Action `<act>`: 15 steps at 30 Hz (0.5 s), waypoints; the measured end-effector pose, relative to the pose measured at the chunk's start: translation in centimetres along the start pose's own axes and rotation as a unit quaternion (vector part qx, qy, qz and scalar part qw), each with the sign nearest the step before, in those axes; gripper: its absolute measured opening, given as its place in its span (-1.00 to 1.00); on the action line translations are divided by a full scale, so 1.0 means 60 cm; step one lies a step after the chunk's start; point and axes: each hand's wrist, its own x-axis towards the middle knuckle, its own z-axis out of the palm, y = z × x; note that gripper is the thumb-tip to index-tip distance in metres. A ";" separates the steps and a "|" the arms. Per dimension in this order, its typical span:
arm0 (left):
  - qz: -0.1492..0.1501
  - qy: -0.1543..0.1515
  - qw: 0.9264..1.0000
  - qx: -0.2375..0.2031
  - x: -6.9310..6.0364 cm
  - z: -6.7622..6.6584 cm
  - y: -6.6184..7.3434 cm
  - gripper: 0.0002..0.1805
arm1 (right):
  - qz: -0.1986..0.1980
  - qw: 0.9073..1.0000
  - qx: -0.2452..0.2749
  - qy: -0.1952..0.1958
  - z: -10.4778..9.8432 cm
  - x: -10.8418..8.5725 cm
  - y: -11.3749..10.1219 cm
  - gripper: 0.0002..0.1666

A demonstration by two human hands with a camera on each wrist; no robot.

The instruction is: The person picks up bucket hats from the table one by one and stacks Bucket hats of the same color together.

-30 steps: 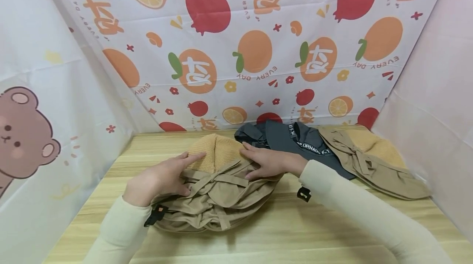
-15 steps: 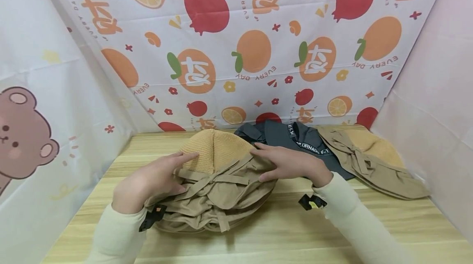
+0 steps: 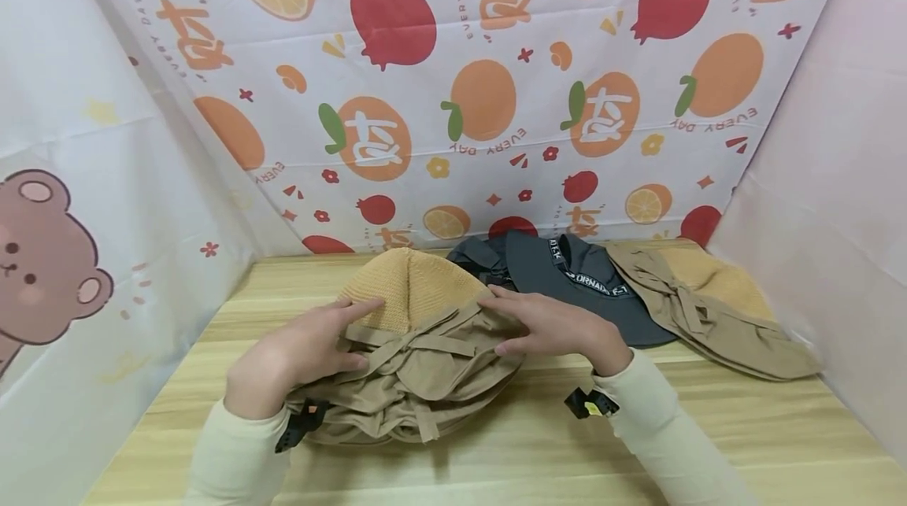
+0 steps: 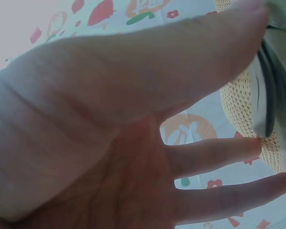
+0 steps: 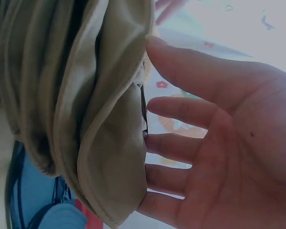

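A sun hat with a yellow woven crown point(image 3: 407, 286) and a rumpled khaki brim tied in a bow sits at the left middle of the wooden table. On its left side, my left hand point(image 3: 294, 356) rests with extended fingers on the crown and brim. From the opposite side my right hand point(image 3: 560, 326) touches the brim with its fingertips. In the left wrist view, straight fingers of the left hand point(image 4: 133, 129) reach the hat's edge. The right wrist view shows the right hand point(image 5: 219, 138) with straight fingers against the khaki brim point(image 5: 117, 143), whose folds lie in layers.
Behind the hat, toward the back wall, lies a dark grey cap point(image 3: 588, 286) with lettered tape. A second khaki and yellow hat point(image 3: 716, 309) lies flat beside it at the right. A fruit-print cloth point(image 3: 425, 136) hangs behind the wooden table point(image 3: 567, 451).
My right hand has shifted right along the brim, and the crown stands slightly higher and wider. The left hand drew back a little left, then returned. The other headwear has not moved.
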 end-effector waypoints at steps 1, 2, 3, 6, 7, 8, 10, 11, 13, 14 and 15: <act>-0.001 0.000 1.000 0.000 0.000 0.000 0.000 -0.06 | -0.001 1.000 -0.001 0.000 0.001 0.000 0.001 -0.10; -0.002 0.000 1.000 0.001 0.001 0.000 -0.001 -0.06 | -0.001 1.000 -0.001 0.001 0.003 0.001 0.002 -0.10; -0.003 0.000 1.000 0.003 0.001 0.000 -0.002 -0.05 | -0.001 1.000 -0.002 0.002 0.003 0.002 0.002 -0.10; -0.004 0.002 1.000 0.011 0.003 0.001 -0.002 -0.06 | 0.004 1.000 -0.006 0.005 0.006 0.003 0.003 -0.08; -0.005 -0.001 1.000 0.011 0.004 0.002 -0.002 -0.06 | 0.007 1.000 -0.009 0.004 0.008 0.003 0.003 -0.08; -0.005 -0.002 1.000 0.012 0.005 0.003 -0.002 -0.07 | 0.008 1.000 -0.011 0.003 0.009 0.004 0.003 -0.08; -0.003 -0.003 1.000 0.012 0.005 0.005 -0.004 -0.08 | 0.009 1.000 -0.015 0.002 0.012 0.005 0.003 -0.08; -0.003 -0.002 1.000 0.009 0.005 0.006 -0.005 -0.09 | 0.010 1.000 -0.015 0.001 0.014 0.006 0.004 -0.08; 0.002 0.000 1.000 0.007 0.004 0.007 -0.007 -0.10 | 0.009 1.000 -0.016 0.000 0.017 0.007 0.005 -0.08; 0.005 0.002 1.000 0.008 0.004 0.008 -0.008 -0.10 | 0.008 1.000 -0.016 0.001 0.018 0.008 0.006 -0.09; 0.006 0.003 1.000 0.007 0.004 0.008 -0.010 -0.11 | 0.007 1.000 -0.016 0.002 0.019 0.009 0.007 -0.09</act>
